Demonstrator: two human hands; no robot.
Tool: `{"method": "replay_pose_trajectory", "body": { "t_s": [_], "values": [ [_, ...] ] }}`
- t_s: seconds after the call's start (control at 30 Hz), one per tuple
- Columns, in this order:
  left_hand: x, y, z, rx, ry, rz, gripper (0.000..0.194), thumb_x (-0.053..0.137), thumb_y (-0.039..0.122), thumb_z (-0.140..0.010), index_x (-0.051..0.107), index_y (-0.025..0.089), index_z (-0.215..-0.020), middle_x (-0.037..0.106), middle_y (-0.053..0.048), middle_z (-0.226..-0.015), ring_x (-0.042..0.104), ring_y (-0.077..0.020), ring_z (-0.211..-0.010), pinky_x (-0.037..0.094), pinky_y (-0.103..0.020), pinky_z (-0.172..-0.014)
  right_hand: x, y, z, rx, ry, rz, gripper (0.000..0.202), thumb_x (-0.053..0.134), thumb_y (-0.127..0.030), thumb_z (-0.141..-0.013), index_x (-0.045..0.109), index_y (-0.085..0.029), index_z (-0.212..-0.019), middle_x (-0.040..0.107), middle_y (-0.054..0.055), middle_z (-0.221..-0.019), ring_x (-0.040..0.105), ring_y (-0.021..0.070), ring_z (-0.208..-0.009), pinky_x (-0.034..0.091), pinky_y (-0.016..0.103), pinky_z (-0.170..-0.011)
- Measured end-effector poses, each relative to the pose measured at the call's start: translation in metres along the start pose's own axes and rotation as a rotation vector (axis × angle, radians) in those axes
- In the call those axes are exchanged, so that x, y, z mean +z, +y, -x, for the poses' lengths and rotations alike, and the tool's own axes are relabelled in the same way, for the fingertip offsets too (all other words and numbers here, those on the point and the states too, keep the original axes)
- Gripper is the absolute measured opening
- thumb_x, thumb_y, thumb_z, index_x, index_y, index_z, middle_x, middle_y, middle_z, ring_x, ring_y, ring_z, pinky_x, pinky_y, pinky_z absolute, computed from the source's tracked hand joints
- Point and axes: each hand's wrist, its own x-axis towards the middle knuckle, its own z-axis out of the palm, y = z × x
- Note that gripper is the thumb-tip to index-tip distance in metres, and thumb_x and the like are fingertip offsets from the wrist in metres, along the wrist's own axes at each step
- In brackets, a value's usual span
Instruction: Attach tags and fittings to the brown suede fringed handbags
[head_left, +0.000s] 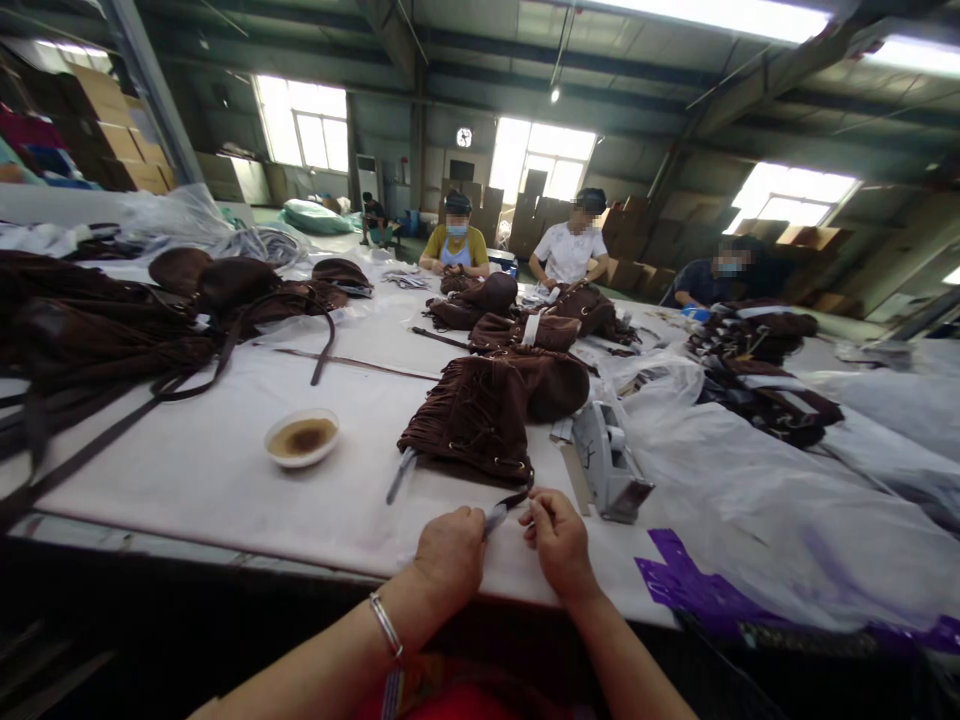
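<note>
You are working at a white table (pixel 225 492), with a heap of dark brown bags (pixel 112 325) lying to your left. The fringed brown bag (pixel 469 415) is resting on it, just beyond your hands. A grey tape dispenser (pixel 606 470) is standing to that bag's right; a shallow white bowl (pixel 298 462) is sitting to its left. Your left hand (pixel 450 560) is gripping, fingers folded, the dark strap (pixel 516 499) running from the bag's near right corner. Your right hand (pixel 559 540) is holding its fingers curled beside it; I cannot tell whether they are pinching it.
</note>
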Motion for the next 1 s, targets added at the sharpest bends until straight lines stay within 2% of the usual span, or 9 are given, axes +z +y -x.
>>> {"method": "replay_pose_trajectory", "body": {
  "t_s": [0.1, 0.23, 0.43, 0.57, 0.7, 0.77, 0.83, 0.9, 1.0],
  "values": [
    [-0.002, -0.005, -0.003, -0.026, 0.015, -0.041, 0.014, 0.050, 0.018, -0.092, 0.062, 0.015, -0.100, 0.069, -0.010, -0.098, 0.067, -0.0258, -0.089, 0.051, -0.036, -0.078, -0.007, -0.003, 0.002, -0.038, -0.048, 0.143, 0.024, 0.049, -0.038, -0.094, 0.061, -0.019, -0.087, 0.061, 0.004, -0.075, 0.060, 0.0189, -0.066, 0.049, 0.031, -0.064],
    [0.002, -0.009, -0.005, -0.028, 0.039, 0.025, 0.012, 0.059, 0.026, -0.090, 0.062, 0.016, -0.097, 0.069, -0.008, -0.096, 0.067, -0.0236, -0.088, 0.049, -0.032, -0.077, 0.004, -0.010, 0.003, -0.026, -0.204, 0.167, 0.020, 0.058, -0.029, -0.084, 0.067, -0.019, -0.097, 0.068, 0.005, -0.090, 0.062, 0.0215, -0.080, 0.048, 0.033, -0.077],
    [0.008, -0.014, -0.007, -0.031, 0.112, 0.225, 0.021, 0.064, 0.038, -0.087, 0.063, 0.017, -0.087, 0.069, -0.005, -0.086, 0.064, -0.0215, -0.082, 0.042, -0.029, -0.072, 0.017, -0.016, -0.005, 0.182, -0.355, -0.234, 0.014, 0.064, -0.032, -0.073, 0.062, -0.018, -0.077, 0.064, 0.000, -0.073, 0.057, 0.0174, -0.070, 0.045, 0.027, -0.067],
    [0.002, -0.016, -0.009, -0.040, 0.020, 0.472, 0.027, 0.068, 0.043, -0.081, 0.064, 0.016, -0.081, 0.068, -0.002, -0.077, 0.060, -0.0182, -0.072, 0.037, -0.026, -0.063, 0.008, -0.018, -0.008, 0.137, -0.385, -0.202, 0.013, 0.066, -0.029, -0.072, 0.060, -0.018, -0.071, 0.059, -0.002, -0.068, 0.053, 0.0153, -0.067, 0.042, 0.025, -0.065],
    [-0.005, -0.016, -0.012, 0.012, -0.085, 0.609, 0.036, 0.054, 0.047, -0.090, 0.065, 0.015, -0.080, 0.067, -0.001, -0.074, 0.057, -0.0163, -0.069, 0.037, -0.025, -0.060, 0.000, -0.018, -0.007, -0.002, -0.323, 0.013, 0.017, 0.061, -0.029, -0.078, 0.055, -0.019, -0.066, 0.053, -0.003, -0.065, 0.049, 0.0147, -0.064, 0.038, 0.025, -0.061],
    [-0.007, -0.015, -0.012, 0.052, -0.089, 0.559, 0.036, 0.048, 0.042, -0.093, 0.065, 0.015, -0.078, 0.066, -0.002, -0.073, 0.057, -0.0160, -0.068, 0.038, -0.025, -0.060, -0.003, -0.015, -0.006, -0.069, -0.246, 0.105, 0.020, 0.058, -0.030, -0.081, 0.052, -0.020, -0.064, 0.051, -0.002, -0.065, 0.049, 0.0152, -0.063, 0.037, 0.026, -0.060],
    [-0.007, -0.014, -0.011, 0.093, -0.030, 0.423, 0.030, 0.049, 0.036, -0.093, 0.065, 0.016, -0.078, 0.066, -0.003, -0.075, 0.059, -0.0172, -0.071, 0.040, -0.026, -0.064, -0.007, -0.008, -0.008, -0.098, -0.145, 0.179, 0.022, 0.055, -0.031, -0.083, 0.051, -0.021, -0.064, 0.053, 0.000, -0.066, 0.050, 0.0165, -0.065, 0.039, 0.028, -0.062],
    [-0.007, -0.013, -0.008, 0.137, 0.056, 0.225, 0.025, 0.049, 0.030, -0.093, 0.066, 0.016, -0.081, 0.066, -0.006, -0.082, 0.060, -0.0189, -0.077, 0.043, -0.028, -0.070, -0.010, 0.000, -0.012, -0.049, -0.030, 0.220, 0.021, 0.053, -0.035, -0.083, 0.054, -0.021, -0.067, 0.057, 0.002, -0.069, 0.054, 0.0184, -0.066, 0.042, 0.030, -0.064],
    [-0.004, -0.012, -0.007, 0.185, 0.124, -0.026, 0.023, 0.045, 0.020, -0.094, 0.066, 0.016, -0.085, 0.064, -0.009, -0.091, 0.060, -0.0207, -0.084, 0.045, -0.031, -0.076, -0.013, 0.010, -0.024, 0.145, 0.061, 0.153, 0.020, 0.057, -0.038, -0.079, 0.062, -0.019, -0.085, 0.066, 0.006, -0.080, 0.059, 0.0192, -0.065, 0.045, 0.030, -0.059]
  ]
}}
